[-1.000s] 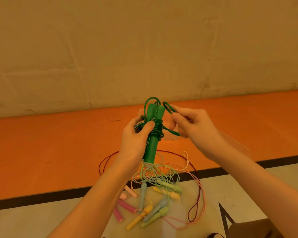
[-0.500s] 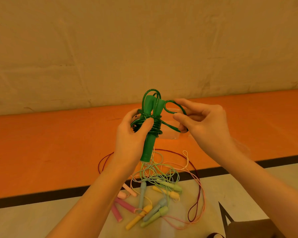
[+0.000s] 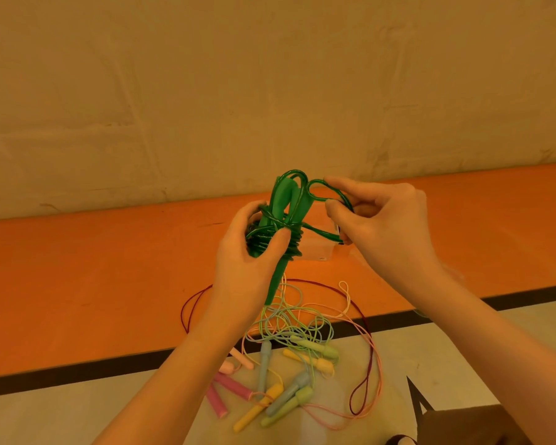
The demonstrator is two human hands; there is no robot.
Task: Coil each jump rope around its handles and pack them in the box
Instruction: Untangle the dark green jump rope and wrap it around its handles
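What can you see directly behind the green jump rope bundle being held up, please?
Behind the green jump rope, held in the left hand, a pale box-like thing sits on the orange floor. Only its lower right part shows; the rope and the right hand cover the rest.

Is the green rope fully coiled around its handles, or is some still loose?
Not fully. The green plastic jump rope is mostly wound round its handles in the left hand, but the right hand pinches one loose loop beside them.

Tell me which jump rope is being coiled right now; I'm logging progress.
The dark green jump rope: the left hand grips its wrapped handles while the right hand pinches its loop. The pastel ropes lie loose on the floor.
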